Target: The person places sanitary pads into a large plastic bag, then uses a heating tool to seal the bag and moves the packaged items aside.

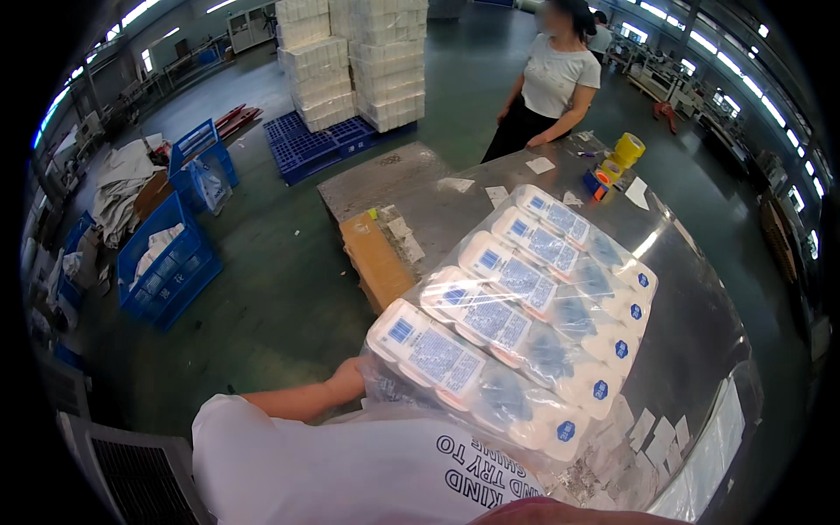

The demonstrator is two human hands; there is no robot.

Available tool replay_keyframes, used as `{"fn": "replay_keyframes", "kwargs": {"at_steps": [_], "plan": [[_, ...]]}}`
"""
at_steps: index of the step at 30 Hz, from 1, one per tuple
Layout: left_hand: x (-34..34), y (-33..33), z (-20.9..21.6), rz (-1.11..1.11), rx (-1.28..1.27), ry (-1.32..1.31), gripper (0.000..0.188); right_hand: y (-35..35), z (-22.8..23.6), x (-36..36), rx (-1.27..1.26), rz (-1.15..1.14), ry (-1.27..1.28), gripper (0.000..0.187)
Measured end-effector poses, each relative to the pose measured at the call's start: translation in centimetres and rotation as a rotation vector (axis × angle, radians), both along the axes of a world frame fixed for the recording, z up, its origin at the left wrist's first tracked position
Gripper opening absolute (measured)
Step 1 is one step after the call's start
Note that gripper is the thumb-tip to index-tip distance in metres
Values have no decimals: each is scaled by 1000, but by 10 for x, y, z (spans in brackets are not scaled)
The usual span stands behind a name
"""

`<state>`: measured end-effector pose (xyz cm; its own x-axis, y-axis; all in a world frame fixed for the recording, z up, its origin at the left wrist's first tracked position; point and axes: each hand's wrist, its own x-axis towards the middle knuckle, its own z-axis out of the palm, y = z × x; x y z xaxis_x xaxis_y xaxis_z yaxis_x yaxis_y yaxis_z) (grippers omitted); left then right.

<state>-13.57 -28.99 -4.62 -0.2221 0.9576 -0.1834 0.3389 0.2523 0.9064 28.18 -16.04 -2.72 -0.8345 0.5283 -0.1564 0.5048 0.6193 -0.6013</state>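
A large clear plastic bag of toilet paper packs [507, 284] lies slanted across the near part of the metal table [700, 297]. Several white packs sit side by side in it, with blue-printed labels and blue badges at their right ends. My left hand [348, 380] grips the bag's near left end, its fingers partly hidden behind the plastic. My right hand does not show. Loose white paper slips [658, 440] lie on the table beside the bag's near right corner.
Yellow tape rolls [627, 149] stand at the table's far end, near a standing person [551, 83]. A brown cardboard box [376, 262] is left of the bag. Blue crates [171, 284] sit on the floor at left. Wrapped stacks [385, 66] stand on a blue pallet [293, 150].
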Motion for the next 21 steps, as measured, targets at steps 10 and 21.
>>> {"fn": "replay_keyframes", "kwargs": {"at_steps": [10, 21], "plan": [[-15, 115, -34, -122, -21, 107, 26, 78, -45, -62, 182, -21, 79, 19], [-80, 324, -48, 126, 23, 51, 59, 280, -65, -193, 134, -310, 195, 12]]}}
